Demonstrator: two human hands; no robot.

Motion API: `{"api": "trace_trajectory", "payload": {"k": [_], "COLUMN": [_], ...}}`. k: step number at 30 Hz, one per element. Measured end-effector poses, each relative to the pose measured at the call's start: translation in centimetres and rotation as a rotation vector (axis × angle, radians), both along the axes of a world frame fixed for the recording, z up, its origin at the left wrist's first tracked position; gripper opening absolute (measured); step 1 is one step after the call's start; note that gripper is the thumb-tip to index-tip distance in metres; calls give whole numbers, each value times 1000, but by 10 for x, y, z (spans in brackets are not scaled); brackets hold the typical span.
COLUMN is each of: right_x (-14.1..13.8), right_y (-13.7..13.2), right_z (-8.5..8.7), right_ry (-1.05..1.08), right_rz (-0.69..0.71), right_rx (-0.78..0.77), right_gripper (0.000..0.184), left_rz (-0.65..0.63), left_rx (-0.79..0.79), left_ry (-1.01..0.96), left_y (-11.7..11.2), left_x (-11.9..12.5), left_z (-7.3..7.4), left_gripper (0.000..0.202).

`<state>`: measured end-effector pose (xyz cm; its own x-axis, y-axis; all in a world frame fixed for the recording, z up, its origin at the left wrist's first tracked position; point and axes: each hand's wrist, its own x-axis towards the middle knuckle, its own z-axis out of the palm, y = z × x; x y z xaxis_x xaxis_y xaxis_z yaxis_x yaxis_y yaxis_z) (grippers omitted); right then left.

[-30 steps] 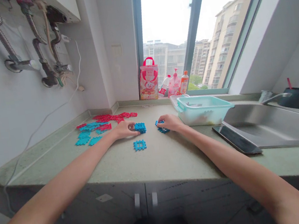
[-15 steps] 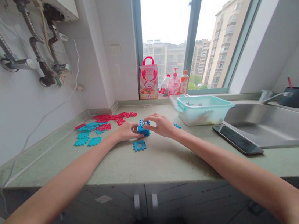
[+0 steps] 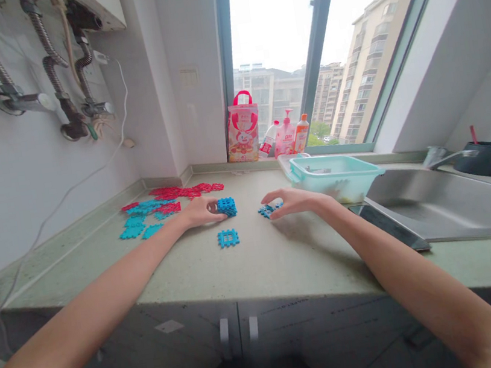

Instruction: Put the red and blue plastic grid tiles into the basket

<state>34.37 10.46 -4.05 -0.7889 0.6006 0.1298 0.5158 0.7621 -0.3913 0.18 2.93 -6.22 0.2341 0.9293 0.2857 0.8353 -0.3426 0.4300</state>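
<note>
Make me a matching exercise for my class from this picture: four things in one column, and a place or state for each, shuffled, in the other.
1. Left hand
2. Right hand
3. Pink bag
4. Teal tub

A. Just left of the sink
B. Fingers spread at a low blue pile
C. Standing at the window
D. Thumb and fingers against a blue stack

Pairs: 1-D, 2-B, 3-C, 4-A

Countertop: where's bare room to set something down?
Bare: countertop nearest the person, in front of the lone blue tile; also the gap between the blue stack in the left hand and the blue pieces by the right hand. Crowded: back left, overlapping red tiles and blue tiles; right, teal bin, phone and sink.
</note>
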Motion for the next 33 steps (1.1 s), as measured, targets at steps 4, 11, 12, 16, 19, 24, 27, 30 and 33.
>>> {"api": "trace_trajectory", "payload": {"k": [4,11,12,16,19,24,27,30,33], "right_x": [-2,-38,-44,-66,-72,-63,-62,-69,-79], "right_y": [1,-20,-25,-40,-42,-40,-51,-68,-80], "right_z": [-5,-6,-4,-6,-12,-10,-7,-11,-19], "right_ry": [41,232,286,354,256,384,416,297,214], "right_rz": [-13,-80,-90,-71,-4,25,134,326,455], "right_rx": [-12,283,318,405,418,452,477,421,338], "right_gripper": [39,26,28,35,33,37,29,27,29], "left_rz": [-33,-106,-108,-127,-137,-150,-143,-119,-65], "left_rx": [-5,-28,-31,-34,-35,-30,-12,-11,12], "left_ry": [-7,-12,-8,-15,-41,-55,-51,-46,-30], "left_y": [-2,-7,-8,-12,-13,-9,-4,2,6], "left_x": [1,23,26,32,32,28,21,10,1], "left_z": [-1,-5,-4,-3,-3,-5,-6,-7,-8], "left_gripper": [43,41,42,41,42,42,43,44,47]}}
